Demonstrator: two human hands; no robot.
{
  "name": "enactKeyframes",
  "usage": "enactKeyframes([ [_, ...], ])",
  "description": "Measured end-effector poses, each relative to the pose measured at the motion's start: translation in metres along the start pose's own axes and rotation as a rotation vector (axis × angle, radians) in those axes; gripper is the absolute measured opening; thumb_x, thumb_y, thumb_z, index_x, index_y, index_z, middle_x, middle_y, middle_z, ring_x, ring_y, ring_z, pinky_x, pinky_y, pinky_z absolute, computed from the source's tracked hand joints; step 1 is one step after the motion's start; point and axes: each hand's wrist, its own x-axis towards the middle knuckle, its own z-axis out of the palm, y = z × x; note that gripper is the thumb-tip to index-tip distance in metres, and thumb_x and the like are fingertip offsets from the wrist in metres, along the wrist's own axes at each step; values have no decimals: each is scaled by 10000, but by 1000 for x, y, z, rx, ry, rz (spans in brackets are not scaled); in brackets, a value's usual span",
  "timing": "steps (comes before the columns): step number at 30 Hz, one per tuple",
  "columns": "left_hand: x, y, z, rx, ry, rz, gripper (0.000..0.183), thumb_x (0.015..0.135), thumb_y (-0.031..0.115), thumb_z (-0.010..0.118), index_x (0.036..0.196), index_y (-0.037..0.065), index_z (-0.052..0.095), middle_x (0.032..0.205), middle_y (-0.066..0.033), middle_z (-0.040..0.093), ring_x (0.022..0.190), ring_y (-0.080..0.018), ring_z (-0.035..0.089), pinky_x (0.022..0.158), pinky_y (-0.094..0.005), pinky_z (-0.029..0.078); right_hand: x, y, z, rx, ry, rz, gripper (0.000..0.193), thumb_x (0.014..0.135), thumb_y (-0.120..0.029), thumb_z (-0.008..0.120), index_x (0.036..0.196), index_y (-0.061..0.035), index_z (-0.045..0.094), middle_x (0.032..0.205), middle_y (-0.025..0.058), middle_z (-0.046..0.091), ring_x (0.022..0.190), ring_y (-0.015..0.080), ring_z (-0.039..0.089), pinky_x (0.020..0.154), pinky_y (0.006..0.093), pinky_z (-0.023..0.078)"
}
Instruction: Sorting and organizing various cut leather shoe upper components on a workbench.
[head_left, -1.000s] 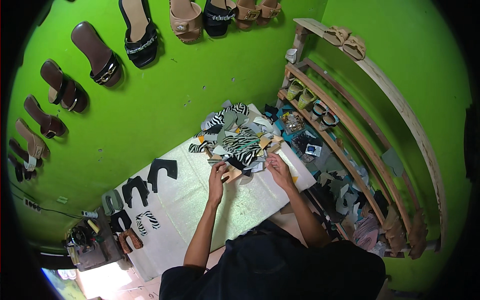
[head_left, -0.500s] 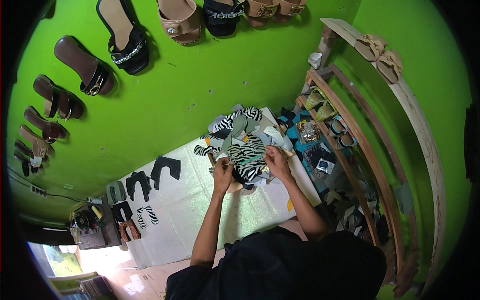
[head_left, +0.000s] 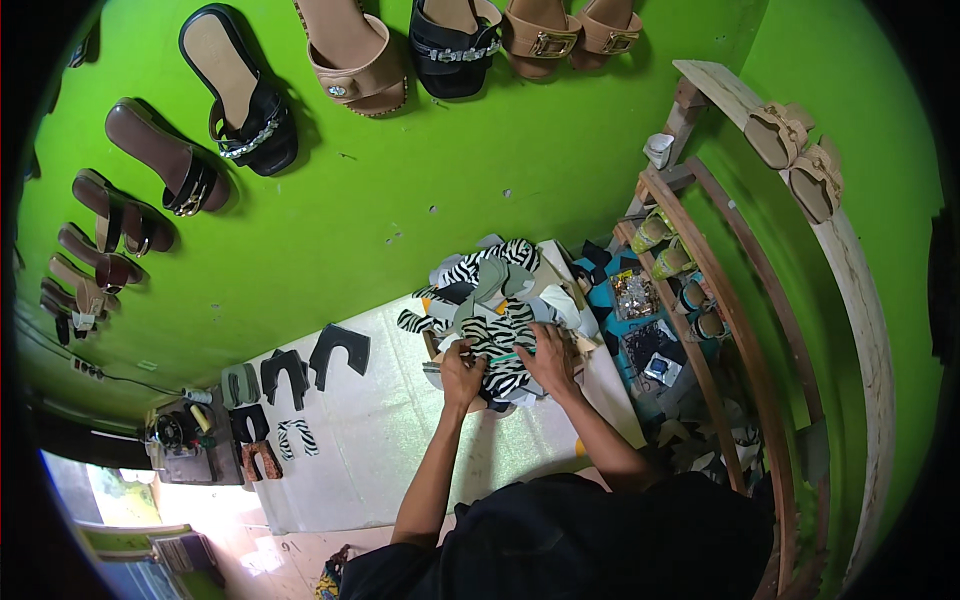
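A heap of cut shoe-upper pieces, zebra-striped, grey and black, lies at the far right of a white work surface. My left hand and my right hand are both at the near edge of the heap, gripping a zebra-striped piece between them. A tan sole-shaped piece peeks out under my left hand. What my fingers pinch underneath is hidden.
Black, grey and zebra cut pieces lie spread on the left of the surface. Sandals hang on the green wall. A wooden rack with shoes stands to the right. A small machine sits at the left edge.
The view has shifted and drawn closer to the heap. My hands stay on the zebra pieces, moving slightly toward each other on the same piece.
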Motion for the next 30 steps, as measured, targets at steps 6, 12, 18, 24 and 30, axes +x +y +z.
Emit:
enactKeyframes([
  [6, -6, 7, 2, 62, 128, 97, 398, 729, 20, 750, 1093, -12, 594, 962, -145, 647, 819, -237, 635, 755, -328, 510, -4, 3, 8, 29, 29, -49, 488, 827, -219, 717, 1239, -32, 534, 1157, 213, 554, 1130, 400, 499, 974, 479, 398],
  [12, -3, 23, -3, -168, 135, 83, 450, 786, -58, 660, 1199, 73, 540, 895, -72, 655, 795, -157, 626, 723, -289, 514, -13, -5, 0, 57, 33, -109, 497, 827, -173, 705, 1267, -40, 516, 1151, 203, 545, 1104, 408, 496, 962, 485, 401],
  [18, 0, 84, -29, -134, 123, 313, 445, 849, -59, 603, 1262, 75, 507, 930, -92, 678, 831, -183, 649, 781, -338, 523, -16, -56, -59, 30, 271, -368, 522, 851, -104, 663, 1340, -67, 484, 1244, 160, 502, 1149, 382, 458, 978, 467, 390],
  [24, -18, 145, -67, 302, -65, 608, 412, 892, -18, 568, 1286, 85, 505, 1160, -165, 550, 1035, -372, 554, 897, -435, 465, -21, -104, -95, -275, 206, -523, 347, 835, -86, 666, 1180, -107, 641, 1422, 77, 455, 1352, 311, 344, 1131, 577, 175],
  [30, -52, 147, -91, 465, -65, 530, 413, 909, 83, 609, 1305, 114, 499, 1233, -145, 532, 1098, -352, 531, 920, -436, 452, -29, -95, -76, -134, 60, -532, 148, 876, -93, 614, 1007, -100, 682, 1060, 42, 638, 1070, 231, 554, 987, 474, 321],
])
